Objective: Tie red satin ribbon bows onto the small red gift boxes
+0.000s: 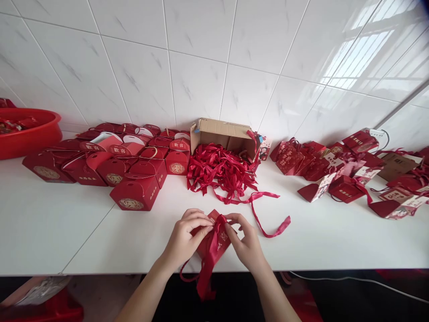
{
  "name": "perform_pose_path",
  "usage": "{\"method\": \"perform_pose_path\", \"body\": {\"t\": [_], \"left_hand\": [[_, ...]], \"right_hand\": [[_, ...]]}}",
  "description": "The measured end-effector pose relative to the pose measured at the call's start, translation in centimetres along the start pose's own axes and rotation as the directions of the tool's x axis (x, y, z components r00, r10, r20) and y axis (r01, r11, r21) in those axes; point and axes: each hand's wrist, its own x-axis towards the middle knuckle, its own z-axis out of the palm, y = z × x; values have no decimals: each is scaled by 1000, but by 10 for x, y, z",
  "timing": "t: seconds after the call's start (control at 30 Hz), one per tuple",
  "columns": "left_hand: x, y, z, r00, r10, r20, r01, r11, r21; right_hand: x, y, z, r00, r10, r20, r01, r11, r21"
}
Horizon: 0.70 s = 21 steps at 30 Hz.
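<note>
A red basin stands at the left edge; a tiled wall spans the top, glossy at upper right; a white cable crosses the lower right.

Red basin cut off at left, box partly behind fingers

- White tabletop, seamed towards eight o'clock of its middle.
- Nine to ten o'clock: red plastic basin, then rows of gold-emblemed gift boxes.
- Twelve: cardboard carton on its side, red satin ribbons spilling from its mouth; one loose ribbon trails to four.
- Two to three: clustered ribboned gift boxes.
- Six: small red gift box at the near edge, perhaps lifted.
</note>
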Motion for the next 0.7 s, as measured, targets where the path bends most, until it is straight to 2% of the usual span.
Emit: {"method": "perform_pose_path", "body": {"t": [0.17,0.3,0.43,0.5,0.6,0.7], "left_hand": [[2,2,-6,999,-3,39,3,1000,-1],[5,5,-7,999,-4,42,4,1000,5],[4,7,-8,998,-5,58,4,1000,5],[4,8,-10,996,-13,83,11,1000,26],[4,9,-14,991,-20,133,9,996,84],[6,12,-19,985,17,172,-44,988,151]], "right_hand": [[9,-6,-11,990,-132,53,141,951,-274],[8,-29,-24,982,-83,168,141,918,-371],[9,-48,-38,917,108,383,34,938,-345],[17,-48,-39,912,153,382,-13,939,-344],[34,-39,-33,927,115,358,-28,971,-239],[46,-32,-27,894,-3,449,43,996,-79]]}}
